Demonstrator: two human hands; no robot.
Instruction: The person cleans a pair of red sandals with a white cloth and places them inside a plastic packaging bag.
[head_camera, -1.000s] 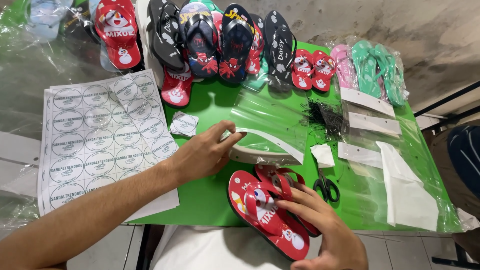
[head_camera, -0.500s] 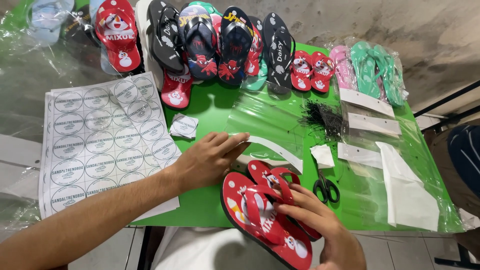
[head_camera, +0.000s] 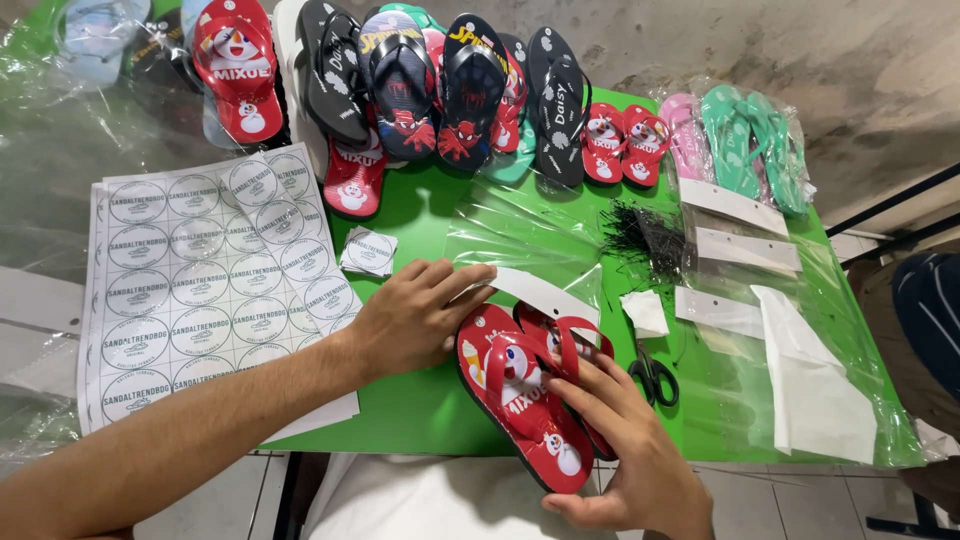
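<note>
Right hand (head_camera: 620, 450) fingers grip red sandals (head_camera: 525, 395) at table edge (head_camera: 420, 435); left hand (head_camera: 415, 315) flat, released

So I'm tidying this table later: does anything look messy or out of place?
A loose heap of thin black ties lies scattered on the green table, and the sheet of round stickers hangs over its left edge.

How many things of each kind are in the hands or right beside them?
Red sandals, held by right hand: 2
Clear bag, under left hand: 1
Scissors, beside the sandals: 1
Total: 4
</note>
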